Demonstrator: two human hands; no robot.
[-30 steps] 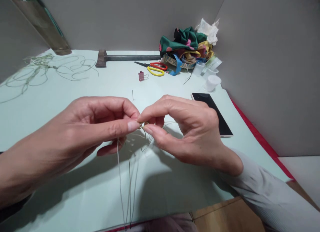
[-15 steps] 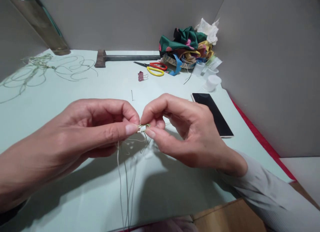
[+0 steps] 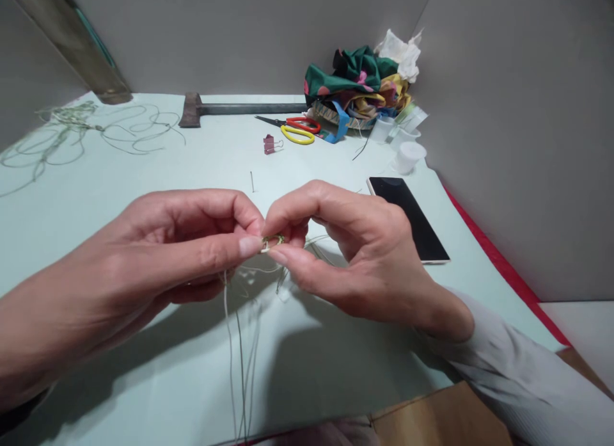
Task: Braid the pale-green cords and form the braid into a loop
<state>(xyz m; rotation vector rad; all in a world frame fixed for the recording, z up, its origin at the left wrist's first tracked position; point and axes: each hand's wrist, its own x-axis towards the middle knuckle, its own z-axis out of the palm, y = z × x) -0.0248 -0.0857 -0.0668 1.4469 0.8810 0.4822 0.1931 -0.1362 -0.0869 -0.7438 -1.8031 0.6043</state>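
Observation:
Between my two hands is a small knotted piece of pale green and white cord (image 3: 273,242). My left hand (image 3: 192,247) pinches its left end between thumb and index finger. Close against it, the thumb and index fingertips of my right hand (image 3: 345,247) are closed on the same knotwork, which they partly hide. Loose cord ends (image 3: 230,343) hang from below my left hand toward the table's front edge. More thin strands pass out to the right behind my right fingers.
Beyond my hands lie a pin (image 3: 252,182), a binder clip (image 3: 271,144), scissors (image 3: 297,129) and a hammer-like tool (image 3: 249,109). A phone (image 3: 407,219) rests at the right, near white plastic pots (image 3: 409,157) and a fabric heap (image 3: 364,81). Tangled cord (image 3: 81,123) spreads at the left.
My right thumb and index fingertip have shifted slightly left, closer to my left fingertips, on the knotted cord. The left hand keeps its pinch.

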